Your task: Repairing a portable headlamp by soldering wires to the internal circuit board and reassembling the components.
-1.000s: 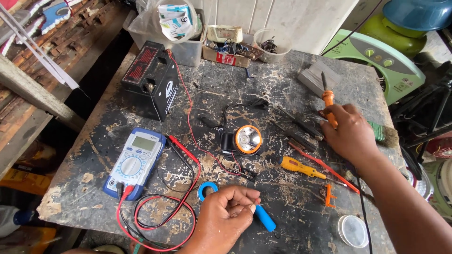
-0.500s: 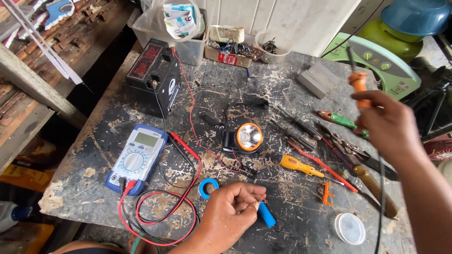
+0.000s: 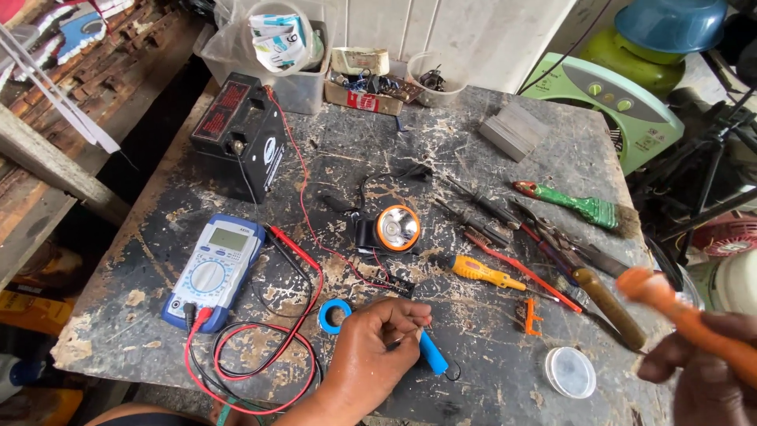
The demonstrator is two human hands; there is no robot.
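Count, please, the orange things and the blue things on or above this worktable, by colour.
Orange: 3, the round lamp, the small clip, and the tool handle in the right hand.
Blue: 3, the multimeter, the tape ring, and the blue handle by the left hand.
Total: 6

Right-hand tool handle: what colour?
Orange handle, blurred, held in the right hand; head view.

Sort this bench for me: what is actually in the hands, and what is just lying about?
In hand:
- left hand: small blue-handled tool
- right hand: orange-handled tool, blurred

Lying about:
- blue digital multimeter
- black box-shaped battery
- orange-rimmed round headlamp
- yellow-handled screwdriver
- green-handled brush
- blue tape roll
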